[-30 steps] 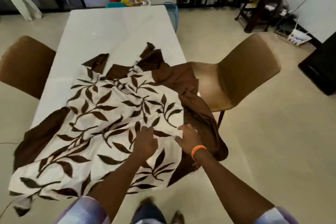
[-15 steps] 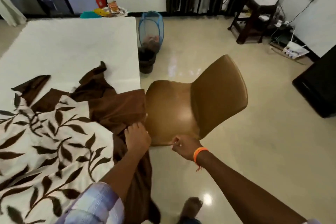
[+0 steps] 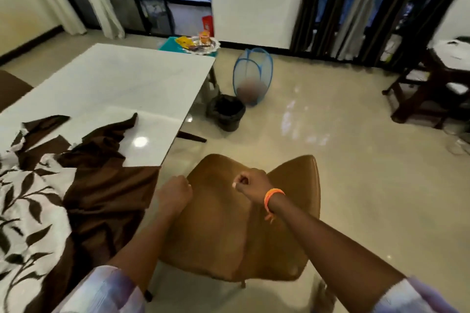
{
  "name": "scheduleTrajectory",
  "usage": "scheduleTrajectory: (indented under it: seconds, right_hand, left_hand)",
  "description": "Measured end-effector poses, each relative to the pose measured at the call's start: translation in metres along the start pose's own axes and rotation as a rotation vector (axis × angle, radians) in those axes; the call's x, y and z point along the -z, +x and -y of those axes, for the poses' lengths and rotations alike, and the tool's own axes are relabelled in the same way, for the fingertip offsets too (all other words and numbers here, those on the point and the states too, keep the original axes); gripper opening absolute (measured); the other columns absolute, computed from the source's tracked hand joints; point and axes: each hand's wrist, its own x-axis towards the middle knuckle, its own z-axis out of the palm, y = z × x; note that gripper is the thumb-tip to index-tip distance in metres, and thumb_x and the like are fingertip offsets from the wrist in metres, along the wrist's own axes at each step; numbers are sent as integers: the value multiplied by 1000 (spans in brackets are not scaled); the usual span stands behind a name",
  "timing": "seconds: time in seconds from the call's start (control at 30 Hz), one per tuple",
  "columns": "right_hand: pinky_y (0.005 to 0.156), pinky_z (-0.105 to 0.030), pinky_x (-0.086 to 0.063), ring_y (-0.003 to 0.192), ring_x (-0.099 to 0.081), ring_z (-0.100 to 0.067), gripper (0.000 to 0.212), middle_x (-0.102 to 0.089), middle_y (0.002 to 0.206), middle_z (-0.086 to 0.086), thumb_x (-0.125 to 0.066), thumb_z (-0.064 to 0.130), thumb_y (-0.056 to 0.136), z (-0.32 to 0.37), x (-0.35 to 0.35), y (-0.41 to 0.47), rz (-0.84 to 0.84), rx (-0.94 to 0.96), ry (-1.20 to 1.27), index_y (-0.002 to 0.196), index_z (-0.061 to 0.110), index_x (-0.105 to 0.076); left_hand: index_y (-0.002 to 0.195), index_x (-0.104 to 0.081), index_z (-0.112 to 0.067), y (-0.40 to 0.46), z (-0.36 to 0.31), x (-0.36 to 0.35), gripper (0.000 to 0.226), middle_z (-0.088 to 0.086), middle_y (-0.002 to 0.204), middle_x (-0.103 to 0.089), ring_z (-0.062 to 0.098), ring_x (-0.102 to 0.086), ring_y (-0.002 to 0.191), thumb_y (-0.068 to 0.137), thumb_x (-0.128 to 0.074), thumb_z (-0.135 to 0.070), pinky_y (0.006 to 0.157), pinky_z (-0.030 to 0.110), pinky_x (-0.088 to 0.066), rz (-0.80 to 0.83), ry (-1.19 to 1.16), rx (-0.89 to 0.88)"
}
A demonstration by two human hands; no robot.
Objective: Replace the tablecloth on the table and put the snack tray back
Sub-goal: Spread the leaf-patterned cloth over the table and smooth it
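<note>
Glossy cream floor tiles (image 3: 356,160) spread across a room with dark-framed windows and pale curtains along the far wall. At the left stands the white marble-look surface (image 3: 122,89), its long axis running from the near left away toward the far wall. The tablecloth (image 3: 63,198), brown with a white panel of dark leaf sprays, lies crumpled over the near end of the surface only; its brown border hangs over the near right edge, and ragged brown corners point away up the bare top. The far part of the surface is uncovered. Beyond the far end, the snack tray (image 3: 201,43) sits on something teal, low by the wall, holding yellow and orange items; blur hides what they are. A tan moulded chair (image 3: 229,231) stands just beside the surface's right edge, below both forearms. The left hand (image 3: 175,194) is curled into a fist just beside the hanging brown cloth edge; whether it pinches any cloth cannot be told. The right hand (image 3: 250,183), wearing an orange wristband (image 3: 273,199), is also curled, above the chair, with something small and pale showing at its fingertips; what that is cannot be told. A blue mesh hamper (image 3: 253,76) and a black bin (image 3: 226,112) stand on the floor past the surface's corner, and a dark wooden stool (image 3: 432,89) is at the far right.
</note>
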Motion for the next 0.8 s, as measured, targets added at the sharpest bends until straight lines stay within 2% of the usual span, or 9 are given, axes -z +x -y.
scheduleTrajectory:
  seconds: [0.1, 0.17, 0.3, 0.37, 0.53, 0.67, 0.8]
  right_hand:
    - [62, -17, -42, 69, -57, 0, 17, -63, 73, 15, -68, 23, 83, -30, 60, 35, 1, 46, 1, 67, 27, -64]
    - [61, -18, -41, 70, -59, -8, 10, -66, 75, 8, -67, 24, 83, -48, 97, 52, 42, 72, -45, 73, 21, -68]
    - [76, -28, -52, 80, -65, -18, 11, -72, 86, -5, -66, 19, 82, -75, 169, 104, 95, 106, -83, 83, 10, -72]
    - [79, -32, -54, 82, -66, -21, 11, -72, 85, -8, -66, 17, 83, -80, 196, 142, 100, 119, -65, 82, 7, -71]
    - [79, -33, -55, 81, -66, -25, 10, -71, 83, -11, -64, 13, 85, -82, 225, 247, 185, 196, -18, 82, 5, -69]
    - [73, -30, -54, 77, -67, -22, 8, -71, 79, -9, -65, 13, 83, -89, 241, 325, 257, 201, 4, 76, 11, -67]
    - [72, -25, -53, 76, -66, -19, 10, -70, 79, -6, -65, 12, 84, -75, 263, 402, 379, 244, -79, 75, 15, -66]
  left_hand:
    - [87, -65, -17, 17, -73, -17, 11, -3, 82, -62, 13, -61, 77, 94, -57, -16, 63, 18, -41, -96, -216, 52]
    - [83, -64, -19, 28, -116, -25, 14, -4, 80, -63, 6, -58, 71, 94, -57, -15, 59, 15, -37, -150, -320, 128]
    - [96, -68, -15, 63, -184, -37, 12, -4, 90, -63, 9, -57, 82, 95, -56, -14, 73, 23, -42, -199, -419, 258]
    - [94, -67, -18, 87, -211, -40, 12, -4, 91, -64, 11, -58, 84, 95, -56, -15, 73, 24, -42, -242, -463, 313]
    - [98, -65, -16, 168, -249, -58, 10, -4, 96, -63, 12, -58, 89, 98, -55, -17, 79, 25, -43, -332, -615, 486]
    - [99, -64, -14, 237, -268, -80, 9, 0, 98, -63, 8, -55, 83, 98, -56, -15, 68, 19, -40, -358, -667, 607]
    - [98, -65, -12, 292, -284, -72, 10, 5, 100, -65, 15, -60, 87, 96, -56, -13, 71, 25, -45, -401, -728, 698]
